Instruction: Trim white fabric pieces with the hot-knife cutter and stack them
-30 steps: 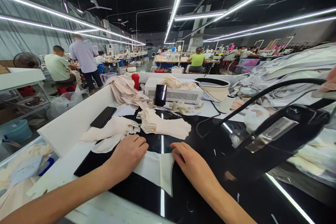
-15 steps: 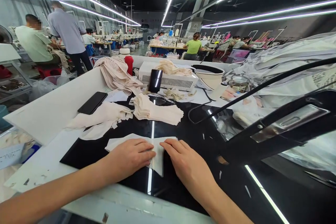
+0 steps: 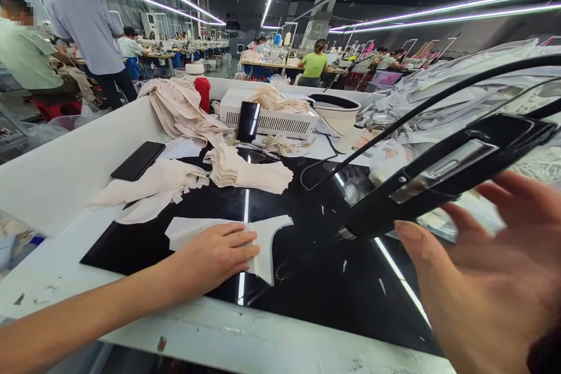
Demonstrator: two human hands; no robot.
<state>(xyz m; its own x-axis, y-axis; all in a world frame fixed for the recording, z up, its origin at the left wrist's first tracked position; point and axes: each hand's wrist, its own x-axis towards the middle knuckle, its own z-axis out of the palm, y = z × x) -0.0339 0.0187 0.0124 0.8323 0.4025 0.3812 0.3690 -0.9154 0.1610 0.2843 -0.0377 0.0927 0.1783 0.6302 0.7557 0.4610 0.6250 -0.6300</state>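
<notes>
A white cut fabric piece lies spread on the glossy black panel. My left hand rests flat across it, fingers stretched out. At the right, my right hand is raised close to the camera with thumb and fingers spread and nothing in it. Just ahead of its fingers a black corded tool with a shiny metal plate on its side stands slanted; whether the fingertips touch it I cannot tell. Beyond the left hand lies a stack of cream fabric pieces, with looser cream pieces to its left.
The black panel sits on a white table with raised side boards. A phone lies at the left, and another phone leans against a white vented box. White fabric is heaped at the right. Several people work behind.
My right hand has left the fabric and moved right and up to beside the black tool, its fingers opening. My left hand stays on the fabric. The camera view has shifted slightly.
</notes>
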